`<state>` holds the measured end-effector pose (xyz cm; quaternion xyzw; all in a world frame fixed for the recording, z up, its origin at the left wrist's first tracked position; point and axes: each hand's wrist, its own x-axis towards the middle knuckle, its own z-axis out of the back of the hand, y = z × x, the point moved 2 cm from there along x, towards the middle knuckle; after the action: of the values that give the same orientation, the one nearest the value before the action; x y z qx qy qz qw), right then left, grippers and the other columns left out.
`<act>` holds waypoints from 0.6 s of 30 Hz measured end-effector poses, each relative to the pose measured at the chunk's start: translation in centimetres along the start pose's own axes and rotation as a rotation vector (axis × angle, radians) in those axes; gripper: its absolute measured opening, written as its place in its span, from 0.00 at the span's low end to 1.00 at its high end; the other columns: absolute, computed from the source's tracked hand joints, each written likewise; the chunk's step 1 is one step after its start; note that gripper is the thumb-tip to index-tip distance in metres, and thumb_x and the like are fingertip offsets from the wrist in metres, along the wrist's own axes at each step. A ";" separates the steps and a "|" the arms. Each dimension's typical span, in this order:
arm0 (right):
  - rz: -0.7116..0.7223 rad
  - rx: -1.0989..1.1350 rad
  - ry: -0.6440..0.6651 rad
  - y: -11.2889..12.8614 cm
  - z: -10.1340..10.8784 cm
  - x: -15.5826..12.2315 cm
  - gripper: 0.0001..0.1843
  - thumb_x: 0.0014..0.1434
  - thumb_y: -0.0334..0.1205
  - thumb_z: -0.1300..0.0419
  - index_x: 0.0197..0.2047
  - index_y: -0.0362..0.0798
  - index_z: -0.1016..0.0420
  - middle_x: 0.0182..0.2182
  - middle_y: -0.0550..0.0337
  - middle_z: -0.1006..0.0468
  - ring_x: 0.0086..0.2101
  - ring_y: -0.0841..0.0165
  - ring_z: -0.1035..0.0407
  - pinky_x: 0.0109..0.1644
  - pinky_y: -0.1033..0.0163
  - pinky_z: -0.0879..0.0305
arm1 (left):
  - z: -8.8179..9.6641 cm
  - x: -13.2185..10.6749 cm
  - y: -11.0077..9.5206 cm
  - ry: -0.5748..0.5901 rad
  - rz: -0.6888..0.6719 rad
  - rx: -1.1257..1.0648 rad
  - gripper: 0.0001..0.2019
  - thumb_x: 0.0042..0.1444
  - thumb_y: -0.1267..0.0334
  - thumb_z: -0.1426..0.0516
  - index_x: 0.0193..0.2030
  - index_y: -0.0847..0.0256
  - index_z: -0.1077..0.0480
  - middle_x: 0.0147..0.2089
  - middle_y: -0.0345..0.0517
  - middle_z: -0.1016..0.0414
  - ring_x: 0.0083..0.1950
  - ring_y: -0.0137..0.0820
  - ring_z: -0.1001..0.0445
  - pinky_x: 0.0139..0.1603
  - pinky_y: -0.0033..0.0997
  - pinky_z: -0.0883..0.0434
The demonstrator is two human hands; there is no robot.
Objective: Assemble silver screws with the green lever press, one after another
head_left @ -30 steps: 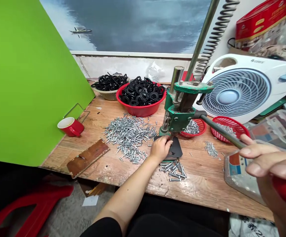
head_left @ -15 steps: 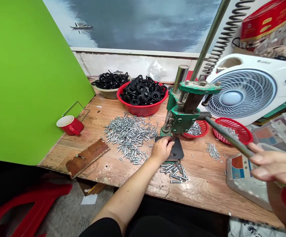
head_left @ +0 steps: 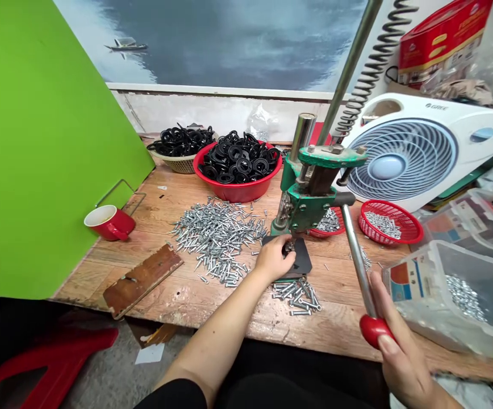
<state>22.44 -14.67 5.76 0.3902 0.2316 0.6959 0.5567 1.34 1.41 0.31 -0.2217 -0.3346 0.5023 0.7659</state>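
Note:
My left hand is at the base of a green hand press, over a black plate. Its thumb and fingers are closed around a small metal part below the press head, too small and covered to name. On the right, my right hand grips the press lever at its red knob, thumb on the knob and fingers along the rod. The lever slopes steeply down toward me. A few eye bolts lie just in front of the plate. Left of the press spreads a large heap of eye bolts.
Behind the heap stand a red basin and a beige basket of black rings. Red baskets of metal parts sit right of the press, before a white fan. A clear bin, wooden board and red mug flank the work.
My right hand has swung the lever down and toward me, so its red knob now shows fully. My left hand stays at the plate. The whole view has shifted slightly.

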 end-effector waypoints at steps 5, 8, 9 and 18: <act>-0.190 0.024 0.136 2.1 -0.2 2.9 0.33 0.54 0.42 0.51 0.63 0.51 0.53 0.59 0.56 0.46 0.58 0.60 0.50 0.59 0.52 0.45 | -0.3 0.3 0.4 0.029 -0.021 0.012 0.16 0.48 0.69 0.48 0.45 0.58 0.32 0.45 0.43 0.27 0.46 0.34 0.30 0.49 0.33 0.33; -0.295 0.113 0.084 2.0 -0.6 5.8 0.23 0.50 0.38 0.50 0.52 0.50 0.40 0.47 0.52 0.31 0.46 0.60 0.33 0.47 0.53 0.33 | -0.4 0.4 0.4 0.023 -0.021 0.000 0.16 0.48 0.70 0.49 0.44 0.57 0.31 0.45 0.42 0.26 0.46 0.33 0.29 0.49 0.32 0.33; -0.355 0.123 0.077 1.8 -0.9 6.4 0.17 0.51 0.39 0.51 0.46 0.50 0.38 0.41 0.53 0.28 0.41 0.62 0.31 0.43 0.55 0.32 | -0.4 0.5 0.4 0.024 -0.014 -0.001 0.16 0.48 0.70 0.50 0.44 0.57 0.31 0.44 0.42 0.26 0.45 0.33 0.29 0.49 0.32 0.33; -0.221 0.003 -0.106 -1.4 -5.2 7.2 0.19 0.57 0.45 0.51 0.51 0.50 0.40 0.49 0.54 0.34 0.50 0.64 0.39 0.54 0.56 0.41 | -0.5 0.8 1.0 0.036 0.019 -0.028 0.17 0.46 0.70 0.48 0.44 0.57 0.30 0.43 0.42 0.26 0.44 0.33 0.29 0.47 0.32 0.33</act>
<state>18.58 -6.79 3.72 0.3995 0.2446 0.6081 0.6409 1.27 2.56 -0.45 -0.2446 -0.3255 0.5006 0.7639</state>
